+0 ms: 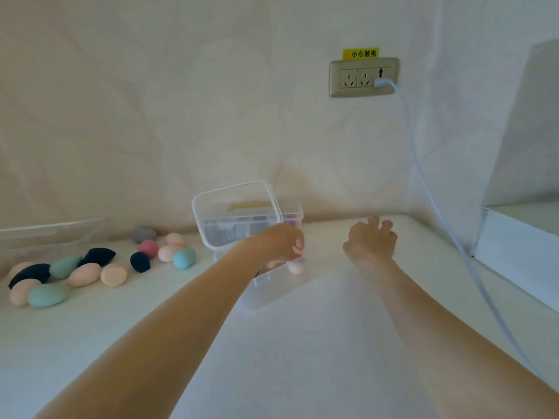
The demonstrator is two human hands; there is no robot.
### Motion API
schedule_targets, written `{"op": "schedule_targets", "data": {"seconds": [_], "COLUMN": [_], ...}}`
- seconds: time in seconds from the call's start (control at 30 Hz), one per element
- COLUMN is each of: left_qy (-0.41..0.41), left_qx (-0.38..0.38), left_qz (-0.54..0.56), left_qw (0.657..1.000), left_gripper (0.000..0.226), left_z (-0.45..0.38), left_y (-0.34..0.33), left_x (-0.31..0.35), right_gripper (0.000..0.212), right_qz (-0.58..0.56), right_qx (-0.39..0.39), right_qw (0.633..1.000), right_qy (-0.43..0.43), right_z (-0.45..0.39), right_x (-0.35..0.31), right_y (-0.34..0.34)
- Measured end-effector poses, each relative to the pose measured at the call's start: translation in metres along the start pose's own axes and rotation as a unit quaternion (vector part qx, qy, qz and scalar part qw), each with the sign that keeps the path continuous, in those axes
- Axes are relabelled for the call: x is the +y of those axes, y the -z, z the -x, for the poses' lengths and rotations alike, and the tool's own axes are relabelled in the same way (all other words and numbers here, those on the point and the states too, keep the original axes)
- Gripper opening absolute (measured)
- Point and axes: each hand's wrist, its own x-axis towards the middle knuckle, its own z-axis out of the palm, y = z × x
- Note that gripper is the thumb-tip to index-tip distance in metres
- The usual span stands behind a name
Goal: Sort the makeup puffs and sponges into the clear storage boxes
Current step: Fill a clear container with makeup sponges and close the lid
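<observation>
Left hand (pixel 278 241) grips the lifted lid's edge on the clear rectangular plastic storage box (pixel 266 285) at mid-table; right hand (pixel 372 240) hovers beside it, fingers spread, holding nothing. Loose egg-shaped foam sponges (pixel 84 273) lie well left — nearer the left hand — long axes mostly running left-right, tips pointing variously.

Sponges (pixel 90 272) lie left of the box (pixel 257 255) — wall socket (pixel 364 77) behind, right.
</observation>
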Motion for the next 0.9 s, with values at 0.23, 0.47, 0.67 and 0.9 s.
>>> {"op": "schedule_targets", "data": {"seconds": [0.23, 0.47, 0.67, 0.9], "left_qy": [-0.044, -0.05, -0.031, -0.012], "left_qx": [0.014, 0.044, 0.04, 0.023], "left_qz": [0.009, 0.004, 0.003, -0.033], "left_qw": [0.999, 0.998, 0.999, 0.999], "left_gripper": [0.03, 0.029, 0.026, 0.045], "left_z": [-0.014, -0.012, -0.012, 0.016], "left_y": [-0.007, -0.014, -0.019, -0.015], "left_x": [0.021, 0.017, 0.013, -0.003], "right_gripper": [0.038, 0.03, 0.024, 0.018], "right_qz": [-0.026, -0.074, -0.34, -0.383], "right_qx": [-0.09, -0.008, 0.044, -0.133], "right_qw": [0.993, 0.995, 0.937, 0.893], "right_qy": [-0.067, -0.059, 0.061, 0.193], "right_z": [-0.021, -0.028, -0.029, 0.001], "right_x": [0.038, 0.031, -0.005, -0.053], "right_y": [-0.018, -0.025, 0.0, 0.037]}}
